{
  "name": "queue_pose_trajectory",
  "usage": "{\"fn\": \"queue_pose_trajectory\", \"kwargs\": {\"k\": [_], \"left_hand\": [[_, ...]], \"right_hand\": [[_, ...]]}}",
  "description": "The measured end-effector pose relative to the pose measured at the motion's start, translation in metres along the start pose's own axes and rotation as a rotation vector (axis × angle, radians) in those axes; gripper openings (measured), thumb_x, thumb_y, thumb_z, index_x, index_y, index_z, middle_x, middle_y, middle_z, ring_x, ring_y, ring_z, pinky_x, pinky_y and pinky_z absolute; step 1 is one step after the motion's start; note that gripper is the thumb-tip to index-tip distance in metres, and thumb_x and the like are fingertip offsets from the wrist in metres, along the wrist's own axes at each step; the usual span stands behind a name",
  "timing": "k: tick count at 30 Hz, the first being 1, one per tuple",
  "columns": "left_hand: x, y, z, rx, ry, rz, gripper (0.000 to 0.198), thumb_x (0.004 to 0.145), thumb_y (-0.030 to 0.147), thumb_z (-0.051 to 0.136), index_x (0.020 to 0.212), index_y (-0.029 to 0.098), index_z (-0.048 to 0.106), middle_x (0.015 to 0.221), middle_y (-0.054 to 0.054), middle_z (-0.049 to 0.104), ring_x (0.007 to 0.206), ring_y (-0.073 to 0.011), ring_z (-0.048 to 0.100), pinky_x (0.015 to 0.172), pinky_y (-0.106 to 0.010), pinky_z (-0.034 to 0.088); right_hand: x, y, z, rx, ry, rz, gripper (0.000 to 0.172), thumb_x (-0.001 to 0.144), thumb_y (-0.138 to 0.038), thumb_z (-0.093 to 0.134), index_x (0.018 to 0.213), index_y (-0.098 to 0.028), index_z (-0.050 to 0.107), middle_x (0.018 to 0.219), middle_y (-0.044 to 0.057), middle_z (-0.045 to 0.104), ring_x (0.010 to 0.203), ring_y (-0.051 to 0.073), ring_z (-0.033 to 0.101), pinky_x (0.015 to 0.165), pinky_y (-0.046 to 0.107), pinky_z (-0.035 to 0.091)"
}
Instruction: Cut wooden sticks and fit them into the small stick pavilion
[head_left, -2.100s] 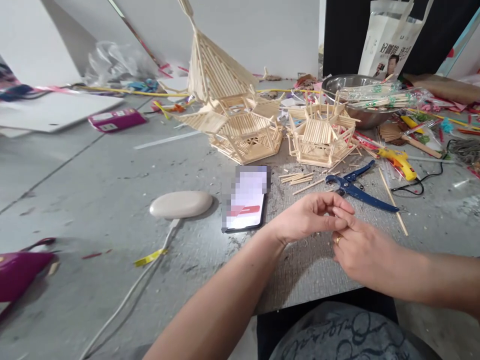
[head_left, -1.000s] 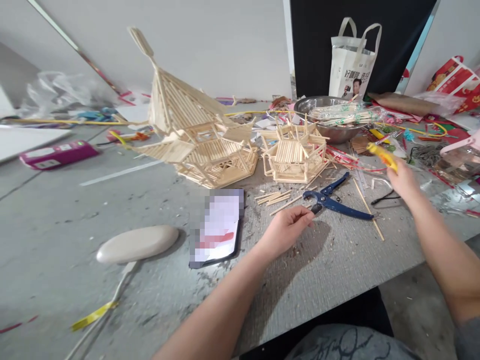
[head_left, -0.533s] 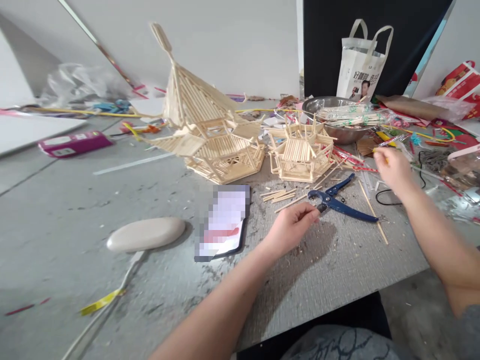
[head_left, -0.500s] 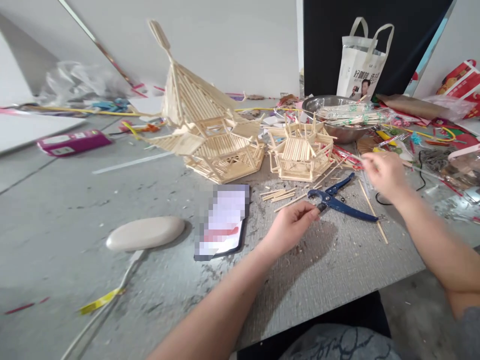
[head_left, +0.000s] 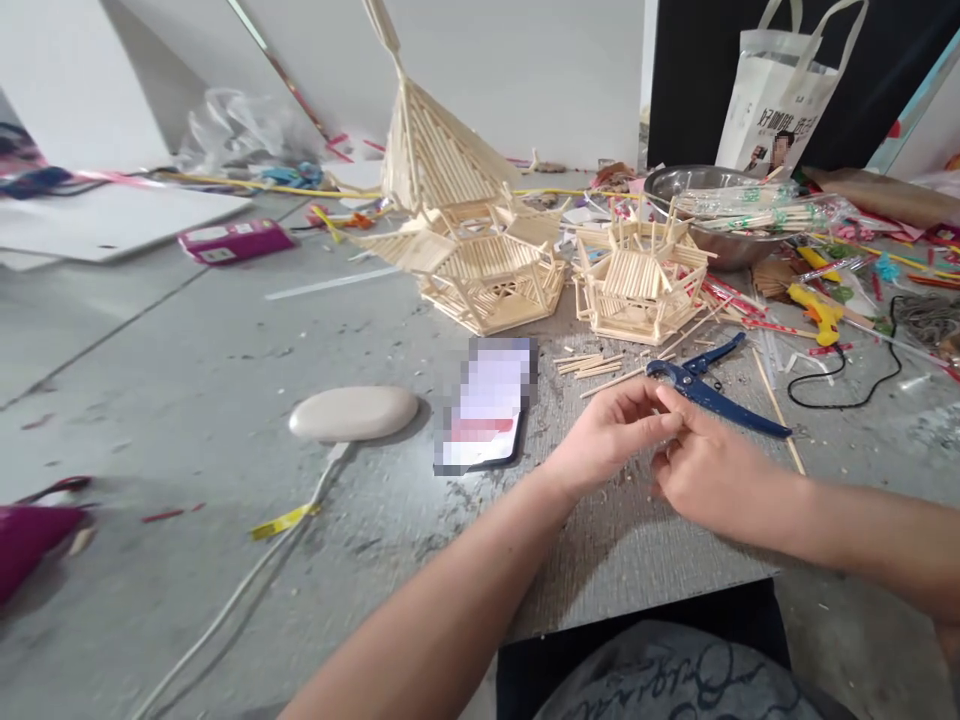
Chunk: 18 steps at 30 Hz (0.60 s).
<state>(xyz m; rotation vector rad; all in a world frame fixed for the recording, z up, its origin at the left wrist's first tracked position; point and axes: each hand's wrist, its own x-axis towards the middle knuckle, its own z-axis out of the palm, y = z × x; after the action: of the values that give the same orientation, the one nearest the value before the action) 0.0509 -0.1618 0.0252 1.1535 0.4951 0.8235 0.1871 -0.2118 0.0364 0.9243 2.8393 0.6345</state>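
Observation:
My left hand [head_left: 615, 432] and my right hand [head_left: 709, 470] meet over the grey table [head_left: 225, 360], fingertips pinched together on something too small to make out. Just beyond them lie blue pliers [head_left: 712, 388] and a few loose wooden sticks [head_left: 592, 364]. A phone [head_left: 486, 405] with a lit screen lies to the left of my left hand. Farther back stand a tall stick-built pagoda roof [head_left: 450, 220] and a smaller stick-built hexagonal frame [head_left: 641, 280].
A yellow glue gun [head_left: 817, 310] with a black cord lies at the right, near a steel bowl [head_left: 720, 215] with packs of sticks. A white pebble-shaped device [head_left: 352, 412] with a cable sits left of the phone. A pink box [head_left: 232, 240] and a white bag [head_left: 787, 95] are farther back.
My right hand reached out to the yellow glue gun at the right, then came back. It now meets my left hand again, and the glue gun lies on the table.

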Motion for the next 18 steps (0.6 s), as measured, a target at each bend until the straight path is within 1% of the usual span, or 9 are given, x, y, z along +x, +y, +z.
{"fn": "queue_pose_trajectory", "kwargs": {"k": [3,7,9,14,16,18], "left_hand": [[0.0,-0.001,0.0,-0.006,-0.007,-0.012,0.022,0.065,0.028,0.072,0.072,0.013,0.056,0.067,0.002,0.056,0.061,-0.007,0.05,0.062,-0.021,0.041],[0.0,-0.002,0.0,0.018,-0.004,-0.029,0.022,0.066,0.028,0.072,0.073,0.013,0.056,0.068,0.002,0.056,0.062,-0.0079,0.05,0.062,-0.022,0.041],[0.0,-0.003,-0.001,0.026,-0.004,-0.034,0.023,0.065,0.028,0.072,0.074,0.013,0.056,0.069,0.001,0.056,0.064,-0.0083,0.051,0.062,-0.022,0.041],[0.0,-0.006,0.001,0.043,-0.015,-0.019,0.029,0.064,0.035,0.073,0.072,0.014,0.055,0.069,0.001,0.055,0.066,-0.0098,0.053,0.067,-0.025,0.044],[-0.001,-0.008,0.003,0.056,0.005,-0.007,0.029,0.065,0.036,0.072,0.07,0.014,0.054,0.067,0.001,0.055,0.066,-0.0101,0.053,0.068,-0.026,0.044],[-0.001,-0.009,0.004,0.058,0.026,-0.006,0.028,0.066,0.036,0.071,0.069,0.014,0.054,0.066,0.002,0.055,0.065,-0.0097,0.052,0.068,-0.026,0.044]], "right_hand": [[0.0,-0.006,0.001,-0.05,-0.086,0.01,0.018,0.079,-0.027,0.057,0.074,-0.016,0.071,0.062,0.002,0.067,0.068,0.019,0.064,0.111,0.048,0.005],[-0.002,-0.009,0.005,-0.109,-0.159,0.031,0.019,0.076,-0.033,0.06,0.074,-0.017,0.072,0.064,0.003,0.069,0.074,0.022,0.065,0.112,0.049,0.004],[-0.002,-0.01,0.008,-0.126,-0.161,0.033,0.02,0.075,-0.034,0.061,0.071,-0.018,0.072,0.064,0.004,0.069,0.077,0.024,0.065,0.112,0.049,0.005],[-0.001,-0.016,0.014,-0.107,-0.121,0.064,0.013,0.07,-0.03,0.063,0.061,-0.026,0.07,0.06,0.002,0.068,0.084,0.028,0.064,0.111,0.051,0.009],[0.0,-0.018,0.014,-0.131,-0.119,0.063,0.011,0.07,-0.03,0.063,0.064,-0.025,0.071,0.063,0.003,0.069,0.084,0.03,0.064,0.11,0.052,0.012],[0.0,-0.018,0.013,-0.167,-0.149,0.036,0.014,0.072,-0.031,0.061,0.07,-0.022,0.072,0.065,0.005,0.07,0.08,0.029,0.064,0.108,0.054,0.014]]}}
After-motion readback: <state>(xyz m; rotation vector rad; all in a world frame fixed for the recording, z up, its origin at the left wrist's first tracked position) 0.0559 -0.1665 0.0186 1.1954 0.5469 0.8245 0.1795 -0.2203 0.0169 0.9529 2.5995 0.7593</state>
